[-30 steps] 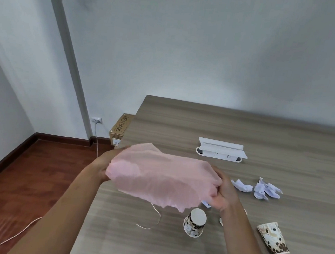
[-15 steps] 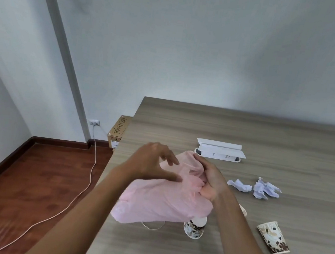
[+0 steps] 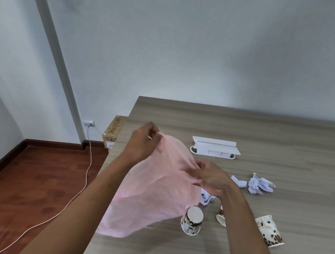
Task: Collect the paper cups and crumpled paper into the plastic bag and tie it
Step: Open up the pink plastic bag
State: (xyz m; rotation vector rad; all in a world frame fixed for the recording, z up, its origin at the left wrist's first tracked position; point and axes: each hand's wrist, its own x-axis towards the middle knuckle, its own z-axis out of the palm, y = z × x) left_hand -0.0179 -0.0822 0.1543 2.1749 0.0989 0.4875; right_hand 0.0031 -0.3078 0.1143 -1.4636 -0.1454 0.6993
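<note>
A thin pink plastic bag (image 3: 152,194) hangs above the wooden table (image 3: 243,129), held at its top edge by both hands. My left hand (image 3: 143,143) pinches the far upper edge; my right hand (image 3: 210,179) pinches the near right edge. Under the bag an upside-down patterned paper cup (image 3: 192,220) stands on the table. A second cup (image 3: 221,215) lies partly hidden behind my right forearm, and a third cup (image 3: 270,231) lies on its side at the right. Crumpled white paper (image 3: 259,183) lies right of my right hand, and another piece (image 3: 207,198) peeks out beneath it.
A white power strip box (image 3: 214,148) sits further back on the table. Left of the table, a cardboard box (image 3: 112,132) stands on the red wooden floor near a wall socket, with a white cable (image 3: 87,170) trailing across the floor. A thin string lies beside the upside-down cup.
My left hand has gone up and away from my right hand, pulling the bag's top edge apart. The bag now hangs lower and more spread out than half a second ago.
</note>
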